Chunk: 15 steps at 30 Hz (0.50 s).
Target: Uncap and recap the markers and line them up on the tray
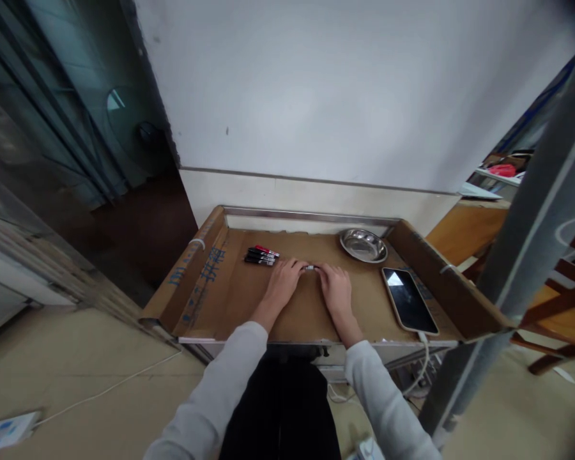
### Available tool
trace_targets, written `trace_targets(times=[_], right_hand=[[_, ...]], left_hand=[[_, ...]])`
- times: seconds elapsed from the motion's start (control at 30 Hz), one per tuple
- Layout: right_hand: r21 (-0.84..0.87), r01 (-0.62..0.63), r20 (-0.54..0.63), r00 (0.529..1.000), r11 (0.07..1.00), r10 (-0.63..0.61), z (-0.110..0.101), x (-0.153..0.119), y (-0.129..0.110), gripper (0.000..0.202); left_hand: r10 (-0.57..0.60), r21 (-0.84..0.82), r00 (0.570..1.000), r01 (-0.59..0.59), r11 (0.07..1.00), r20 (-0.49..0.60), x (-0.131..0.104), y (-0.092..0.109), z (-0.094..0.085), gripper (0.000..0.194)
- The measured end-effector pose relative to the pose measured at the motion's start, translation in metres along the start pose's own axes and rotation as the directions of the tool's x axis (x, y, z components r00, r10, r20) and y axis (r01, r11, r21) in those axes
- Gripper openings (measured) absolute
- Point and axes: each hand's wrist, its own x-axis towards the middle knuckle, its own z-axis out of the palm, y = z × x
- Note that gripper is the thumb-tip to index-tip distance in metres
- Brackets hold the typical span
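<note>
Between my two hands lies a small marker pen with a pale printed barrel, low over the cardboard surface. My left hand has its fingers closed on the pen's left end. At the right end, the fingertips of my right hand pinch it. Much of the pen is hidden by the fingers. Just left of my left hand, several black markers lie side by side, with a red marker at their far edge.
A shiny metal dish stands at the back right. A phone lies at the right with a white cable hanging off the front edge. Folded cardboard walls border the sides. A grey post rises at the right.
</note>
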Motion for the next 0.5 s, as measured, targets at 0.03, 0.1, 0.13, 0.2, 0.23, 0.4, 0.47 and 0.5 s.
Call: trace_targets(times=[0.03,0.1,0.13,0.2,0.23,0.4,0.47,0.5], right_hand=[[0.052,0.03,0.019,0.999,0.998,-0.031,0.0,0.0,-0.001,0.032],[0.195,0.116,0.074,0.988,0.974,-0.133,0.001,0.0,-0.004,0.046],[0.272,0.156,0.099,0.977,0.949,-0.189,0.001,-0.001,-0.006,0.056],[0.39,0.196,0.125,0.957,0.9,-0.263,0.002,-0.002,-0.008,0.073],[0.42,0.195,0.131,0.953,0.886,-0.272,0.003,-0.002,-0.008,0.077],[0.38,0.104,0.144,0.975,0.919,-0.17,0.012,-0.004,-0.001,0.072],[0.353,0.086,0.149,0.978,0.932,-0.146,0.015,-0.004,0.003,0.067],[0.344,0.083,0.15,0.979,0.935,-0.142,0.016,-0.005,0.004,0.065]], left_hand=[[-0.002,-0.014,1.0,0.002,1.0,-0.009,0.0,0.001,-0.001,0.023],[-0.026,-0.027,0.999,0.025,0.999,-0.043,-0.004,0.002,-0.006,0.023],[-0.047,-0.02,0.996,0.046,0.999,-0.069,-0.007,0.003,-0.009,0.024],[-0.101,0.017,0.986,0.105,0.994,-0.132,-0.017,0.004,-0.017,0.023],[-0.127,0.047,0.979,0.136,0.99,-0.159,-0.022,0.003,-0.021,0.024],[-0.311,0.195,0.925,0.354,0.915,-0.219,-0.042,-0.006,-0.03,0.025],[-0.362,0.192,0.903,0.407,0.893,-0.231,-0.043,-0.013,-0.026,0.026],[-0.378,0.168,0.896,0.42,0.892,-0.235,-0.041,-0.015,-0.022,0.027]])
